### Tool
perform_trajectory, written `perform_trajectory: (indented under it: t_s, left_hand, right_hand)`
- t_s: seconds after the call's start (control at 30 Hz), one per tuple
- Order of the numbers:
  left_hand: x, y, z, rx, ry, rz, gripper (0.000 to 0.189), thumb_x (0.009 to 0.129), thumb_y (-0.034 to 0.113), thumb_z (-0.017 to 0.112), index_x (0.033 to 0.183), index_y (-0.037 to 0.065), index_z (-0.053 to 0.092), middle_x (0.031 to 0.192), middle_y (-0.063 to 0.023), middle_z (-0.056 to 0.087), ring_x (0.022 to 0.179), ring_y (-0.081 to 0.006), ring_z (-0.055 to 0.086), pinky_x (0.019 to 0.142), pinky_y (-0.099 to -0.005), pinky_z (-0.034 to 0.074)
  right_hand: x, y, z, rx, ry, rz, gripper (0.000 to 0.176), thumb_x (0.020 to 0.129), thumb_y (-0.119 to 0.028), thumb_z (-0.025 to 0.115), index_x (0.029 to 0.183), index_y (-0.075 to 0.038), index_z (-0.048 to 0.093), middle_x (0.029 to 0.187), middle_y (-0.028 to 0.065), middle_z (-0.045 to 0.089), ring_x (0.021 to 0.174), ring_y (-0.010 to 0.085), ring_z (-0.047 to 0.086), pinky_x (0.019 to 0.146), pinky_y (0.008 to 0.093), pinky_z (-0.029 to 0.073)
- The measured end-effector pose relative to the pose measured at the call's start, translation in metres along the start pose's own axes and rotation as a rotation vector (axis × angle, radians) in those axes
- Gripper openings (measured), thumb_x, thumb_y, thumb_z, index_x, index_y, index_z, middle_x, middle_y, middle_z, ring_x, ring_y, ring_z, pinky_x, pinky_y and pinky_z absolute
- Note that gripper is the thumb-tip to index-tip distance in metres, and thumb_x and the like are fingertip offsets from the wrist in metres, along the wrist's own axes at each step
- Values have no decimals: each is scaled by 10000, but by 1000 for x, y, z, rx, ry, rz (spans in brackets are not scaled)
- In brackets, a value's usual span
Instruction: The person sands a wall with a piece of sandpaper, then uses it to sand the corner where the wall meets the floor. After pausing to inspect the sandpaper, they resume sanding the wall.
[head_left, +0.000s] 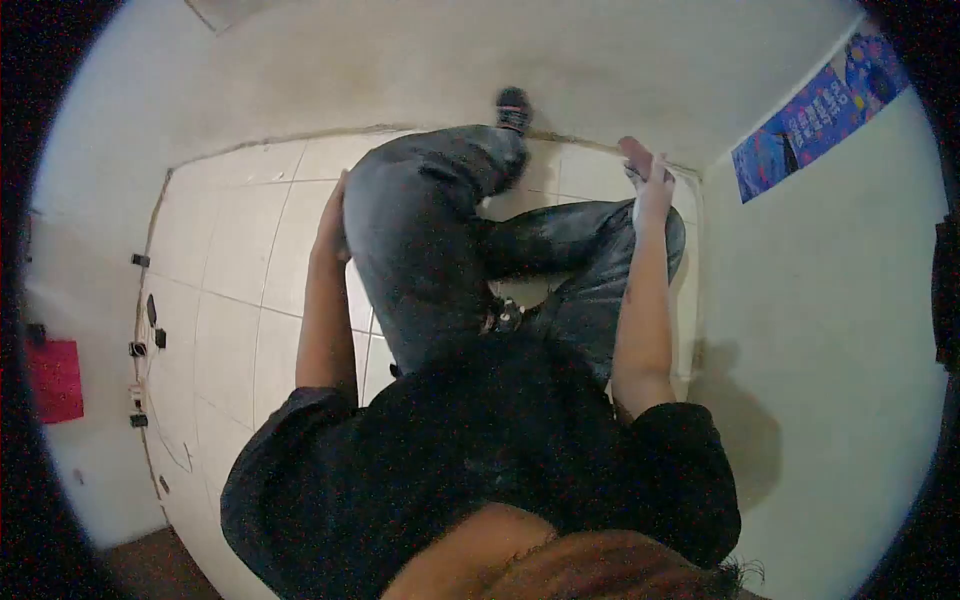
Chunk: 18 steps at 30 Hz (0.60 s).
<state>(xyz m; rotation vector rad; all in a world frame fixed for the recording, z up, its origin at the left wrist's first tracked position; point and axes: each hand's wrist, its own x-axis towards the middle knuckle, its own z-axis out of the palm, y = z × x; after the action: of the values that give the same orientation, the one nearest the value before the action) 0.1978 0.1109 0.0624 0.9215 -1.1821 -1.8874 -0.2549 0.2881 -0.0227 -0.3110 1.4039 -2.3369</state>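
My left hand (333, 218) lies along the outer side of my bent left leg (415, 210), in grey-black jeans. Its fingers look stretched out, though the leg hides part of them. Beyond my folded right leg (600, 240), my right hand (655, 187) is closed around something small. A pinkish-brown, rounded piece (635, 153) sticks out past its fingers, with a dark and pale patch beside it. Blur keeps me from telling what it is. A dark striped sock or shoe (513, 110) covers my left foot, close to the wall.
I sit on pale floor tiles (235, 240) between walls. A blue poster (820, 115) hangs on the right wall, a red sheet (57, 382) on the left. Small dark boxes (138, 349) and a thin cable (178, 455) line the left floor edge.
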Motion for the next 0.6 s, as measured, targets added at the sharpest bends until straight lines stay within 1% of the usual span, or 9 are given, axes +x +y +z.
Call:
perform_trajectory:
  t_s: [0.07, 0.13, 0.17, 0.2, 0.3, 0.4, 0.5, 0.53, 0.6]
  left_hand:
    - [15, -17, -15, 193, -11, 142, 469, 1003, 383, 478, 1293, 23, 556, 1269, -142, 607, 1140, -266, 580, 1001, -373, 453]
    - [27, -34, -25, 305, 13, 156, 457, 999, 372, 489, 1288, 24, 558, 1265, -143, 608, 1141, -270, 579, 1001, -379, 452]
    - [30, -45, -28, 346, 23, 136, 452, 997, 366, 494, 1285, 25, 559, 1263, -144, 608, 1142, -272, 579, 1001, -382, 451]
    - [33, -57, -30, 384, 29, 114, 446, 994, 361, 499, 1282, 25, 560, 1261, -144, 609, 1143, -274, 578, 1000, -386, 451]
    - [37, -101, -39, 484, 6, -12, 430, 987, 344, 515, 1275, 27, 563, 1254, -146, 610, 1146, -280, 577, 1000, -395, 449]
    - [28, -146, -49, 547, -17, -156, 414, 981, 326, 530, 1267, 29, 565, 1248, -148, 611, 1148, -286, 575, 1000, -404, 448]
    - [19, -174, -60, 578, -28, -238, 400, 974, 309, 546, 1259, 30, 568, 1242, -150, 613, 1151, -292, 574, 1000, -413, 447]
    - [18, -182, -61, 589, -35, -251, 395, 972, 304, 551, 1256, 31, 569, 1239, -151, 613, 1152, -294, 573, 1000, -416, 446]
    - [13, -192, -59, 616, -48, -244, 385, 967, 292, 561, 1251, 32, 571, 1235, -152, 614, 1154, -298, 572, 1000, -422, 445]
  right_hand:
    - [-14, -4, 15, -8, -23, -16, 384, 984, -265, 569, 1119, 95, 585, 1086, 176, 665, 908, 236, 686, 801, 341, 580]
    - [-19, -13, 22, -130, -179, 4, 381, 984, -259, 567, 1128, 94, 579, 1054, 170, 678, 875, 240, 694, 799, 331, 578]
    - [-23, -15, 23, -191, -249, 26, 380, 984, -257, 566, 1133, 93, 577, 1038, 167, 684, 858, 241, 698, 797, 326, 577]
    - [-23, -19, 28, -232, -296, 89, 362, 990, -266, 553, 1120, 68, 601, 983, 151, 699, 856, 233, 702, 766, 322, 573]
    - [-28, -45, 63, -206, -383, 137, 356, 999, -286, 531, 1067, 44, 647, 942, 145, 705, 813, 203, 697, 714, 321, 569]
    - [24, 7, 72, -447, -519, 308, 388, 1008, -313, 510, 1089, 42, 643, 904, 141, 706, 739, 159, 666, 649, 314, 550]
    - [50, 63, 89, -576, -676, 544, 404, 1011, -332, 508, 1054, 38, 665, 867, 126, 705, 656, 138, 614, 592, 278, 518]
    - [55, 84, 92, -595, -706, 703, 399, 1023, -309, 483, 1016, 31, 691, 823, 100, 691, 613, 116, 568, 559, 261, 479]
    - [73, 136, 91, -517, -731, 793, 388, 1028, -277, 467, 1002, 35, 696, 794, 82, 677, 612, 107, 555, 540, 261, 462]
